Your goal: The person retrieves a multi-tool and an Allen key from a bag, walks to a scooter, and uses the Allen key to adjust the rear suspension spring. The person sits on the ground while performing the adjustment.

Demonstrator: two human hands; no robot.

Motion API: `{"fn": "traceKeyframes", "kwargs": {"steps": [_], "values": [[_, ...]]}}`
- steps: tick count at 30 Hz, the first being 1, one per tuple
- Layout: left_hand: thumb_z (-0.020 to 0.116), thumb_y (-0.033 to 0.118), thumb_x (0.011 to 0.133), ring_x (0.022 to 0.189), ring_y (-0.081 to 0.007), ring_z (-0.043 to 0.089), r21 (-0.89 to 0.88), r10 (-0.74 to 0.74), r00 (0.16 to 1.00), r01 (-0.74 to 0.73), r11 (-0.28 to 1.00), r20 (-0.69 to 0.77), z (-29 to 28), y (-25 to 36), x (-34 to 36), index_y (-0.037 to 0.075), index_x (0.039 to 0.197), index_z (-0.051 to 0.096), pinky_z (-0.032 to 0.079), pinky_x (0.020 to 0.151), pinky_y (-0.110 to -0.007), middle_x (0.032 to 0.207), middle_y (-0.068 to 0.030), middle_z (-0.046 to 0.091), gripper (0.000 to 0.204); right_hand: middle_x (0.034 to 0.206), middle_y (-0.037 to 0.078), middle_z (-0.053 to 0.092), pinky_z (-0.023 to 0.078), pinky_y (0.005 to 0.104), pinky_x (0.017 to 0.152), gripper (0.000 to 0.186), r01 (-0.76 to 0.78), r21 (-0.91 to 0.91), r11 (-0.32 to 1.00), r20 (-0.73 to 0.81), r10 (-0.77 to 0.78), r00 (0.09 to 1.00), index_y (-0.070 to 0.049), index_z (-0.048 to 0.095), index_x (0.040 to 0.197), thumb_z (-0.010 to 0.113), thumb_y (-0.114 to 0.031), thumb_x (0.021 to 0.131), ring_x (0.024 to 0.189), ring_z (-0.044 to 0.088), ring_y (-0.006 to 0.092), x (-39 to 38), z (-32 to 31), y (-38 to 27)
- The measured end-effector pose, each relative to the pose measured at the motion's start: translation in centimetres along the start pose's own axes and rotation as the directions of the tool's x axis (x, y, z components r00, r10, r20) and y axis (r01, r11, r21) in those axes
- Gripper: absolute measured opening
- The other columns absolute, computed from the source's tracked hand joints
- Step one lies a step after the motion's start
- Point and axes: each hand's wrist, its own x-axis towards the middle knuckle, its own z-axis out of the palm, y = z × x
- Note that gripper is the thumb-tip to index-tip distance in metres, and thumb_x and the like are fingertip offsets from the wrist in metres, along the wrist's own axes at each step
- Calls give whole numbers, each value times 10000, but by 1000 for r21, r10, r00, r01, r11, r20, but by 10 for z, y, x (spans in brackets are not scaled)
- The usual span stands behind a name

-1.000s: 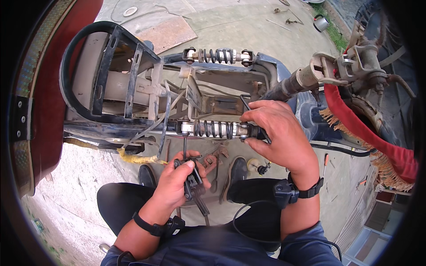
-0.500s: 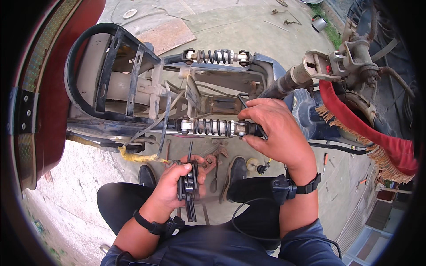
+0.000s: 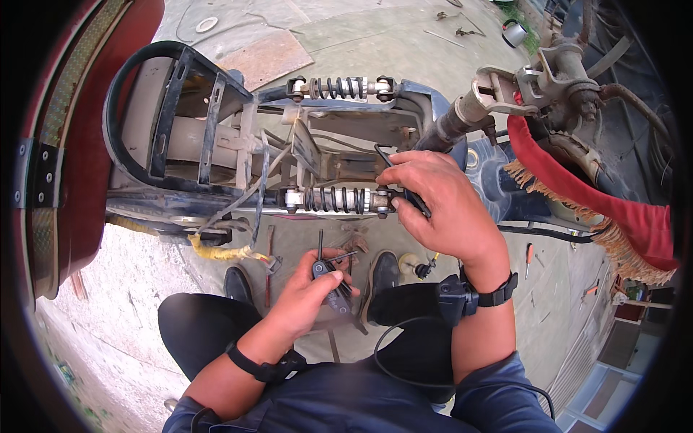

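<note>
My left hand is closed around a black folding hex key set, with a couple of its keys swung out. It is held above the ground between my feet. My right hand pinches a black bent rod that looks like an L-shaped hex key; my palm and fingers cover much of it. Its fingertips are at the right end of the near coil-spring shock absorber, by the end bolt. Whether the rod sits in a bolt is hidden. A second shock absorber lies across the frame.
The stripped motorcycle frame spans the view, with a black hoop at left. Yellow-wrapped cables hang near my left hand. A red fringed cloth drapes at right. A screwdriver and a small yellowish bottle are on the ground.
My left hand has moved slightly right and turned the folding hex key set, so its keys now point differently. My right hand stays at the shock absorber's end with the bent rod.
</note>
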Motion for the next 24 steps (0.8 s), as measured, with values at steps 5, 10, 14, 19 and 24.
{"fn": "traceKeyframes", "kwargs": {"steps": [5,10,14,19,24], "values": [[606,118,1014,1035,-275,698,71,28,996,-34,997,88,6,-11,-1,27,1409,389,566,895,-405,1147,-128,622,460,1172,129,705,468,468,1047,415,28,91,995,-28,-25,999,-61,671,1177,707,-79,764,1208,621,362,-7,-5,-3],[612,114,1016,1106,-316,686,181,92,989,-113,977,118,7,-19,-1,38,1443,356,561,950,-431,1250,-155,624,504,1239,151,686,472,465,1046,542,27,212,977,-21,-23,1000,-56,643,1283,749,-170,764,1202,614,385,-19,-16,-17],[630,178,1025,1034,-145,638,197,130,987,-146,970,91,13,-18,-6,25,1416,407,538,897,-313,1174,-89,630,476,1242,162,664,493,438,1004,568,-18,325,946,44,4,999,-43,641,1299,780,-228,779,1152,623,374,-30,-33,-38],[643,190,1021,1031,-121,626,138,159,983,-171,976,94,20,-15,-8,32,1400,425,540,877,-290,1164,-76,633,465,1231,171,638,522,403,935,570,-56,326,944,67,36,997,-8,650,1265,827,-291,803,1091,629,348,-41,-34,-56],[626,103,1023,1084,-191,650,186,202,966,-230,955,161,16,-19,-16,35,1379,397,569,904,-338,1240,-125,591,429,1223,192,612,531,415,918,727,-230,230,946,162,196,967,0,603,1312,879,-383,760,1105,627,359,-88,-8,-80]]}}
